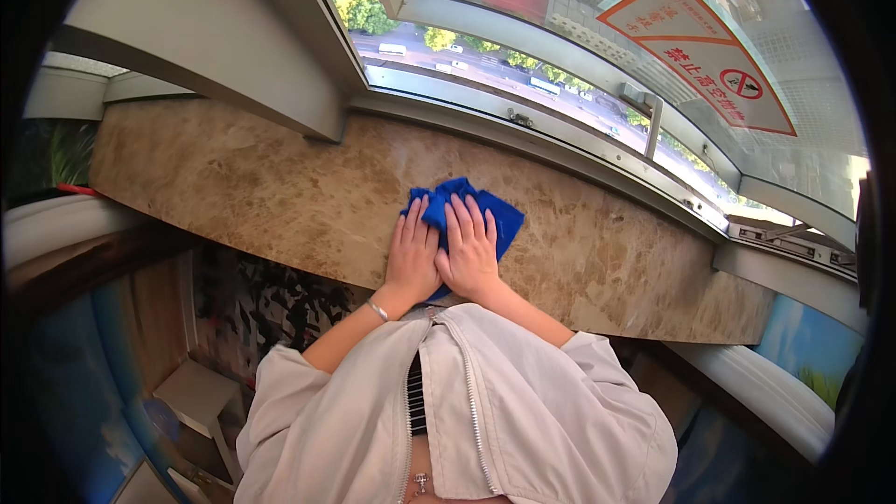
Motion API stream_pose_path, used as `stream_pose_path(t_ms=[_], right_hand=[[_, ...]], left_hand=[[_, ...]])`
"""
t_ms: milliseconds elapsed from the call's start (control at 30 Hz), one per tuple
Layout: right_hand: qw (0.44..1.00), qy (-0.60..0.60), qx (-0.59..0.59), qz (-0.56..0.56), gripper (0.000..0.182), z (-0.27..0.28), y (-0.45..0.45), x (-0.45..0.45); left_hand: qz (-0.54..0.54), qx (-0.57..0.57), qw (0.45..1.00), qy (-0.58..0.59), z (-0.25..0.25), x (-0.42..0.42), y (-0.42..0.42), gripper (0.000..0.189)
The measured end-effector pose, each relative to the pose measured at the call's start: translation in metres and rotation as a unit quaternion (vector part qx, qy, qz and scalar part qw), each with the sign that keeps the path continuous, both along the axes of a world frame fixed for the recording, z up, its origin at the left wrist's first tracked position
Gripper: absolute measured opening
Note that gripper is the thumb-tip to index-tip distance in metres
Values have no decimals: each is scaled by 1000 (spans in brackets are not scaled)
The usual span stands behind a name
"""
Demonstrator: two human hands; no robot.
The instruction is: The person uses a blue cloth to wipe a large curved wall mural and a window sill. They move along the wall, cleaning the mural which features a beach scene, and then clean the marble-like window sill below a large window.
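Observation:
A crumpled blue cloth (509, 215) lies on the brown marble windowsill (280, 182), close to the sill's near edge. My left hand (413, 255) rests flat on the cloth's left part, fingers pointing toward the window; a silver bracelet is on that wrist. Beside it, touching at the thumb, my right hand (470, 245) presses palm down on the middle of the cloth. Neither hand has its fingers curled round the cloth. Part of the cloth is hidden under both palms.
Beyond the sill an open window with a metal frame (546, 133) looks down on a street far below. A warning sticker (700, 56) is on its glass. A grey pillar (231, 35) stands on the sill at left; a small table (199, 392) is at lower left.

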State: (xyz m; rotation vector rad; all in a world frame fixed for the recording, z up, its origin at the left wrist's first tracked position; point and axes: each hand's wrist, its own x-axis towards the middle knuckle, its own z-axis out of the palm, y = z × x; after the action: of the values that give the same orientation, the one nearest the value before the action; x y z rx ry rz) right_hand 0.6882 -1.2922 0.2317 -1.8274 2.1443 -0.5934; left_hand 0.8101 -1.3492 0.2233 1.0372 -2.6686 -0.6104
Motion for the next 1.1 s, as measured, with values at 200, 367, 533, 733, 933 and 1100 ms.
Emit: stream_pose_path(t_ms=[200,367,533,733,933,1100], right_hand=[[995,32,-59,-70,57,-7,-71,-26],[996,29,-61,-54,62,-7,-54,-7],[999,-22,-26,14,70,3,-21,33],[997,-35,-57,30,65,2,-57,34],[994,-8,-105,-24,57,-14,-129,23],[997,-7,-79,5,61,-10,-102,42]], left_hand=[[10,-64,998,17,-8,-38,-65,47],[-16,-52,998,29,-3,-14,-61,46],[-37,-6,999,-20,9,44,-33,54],[-12,-57,998,-19,3,44,-57,53],[-1,-105,994,26,-13,19,-127,43],[-19,-73,997,-7,-8,46,-105,44]])
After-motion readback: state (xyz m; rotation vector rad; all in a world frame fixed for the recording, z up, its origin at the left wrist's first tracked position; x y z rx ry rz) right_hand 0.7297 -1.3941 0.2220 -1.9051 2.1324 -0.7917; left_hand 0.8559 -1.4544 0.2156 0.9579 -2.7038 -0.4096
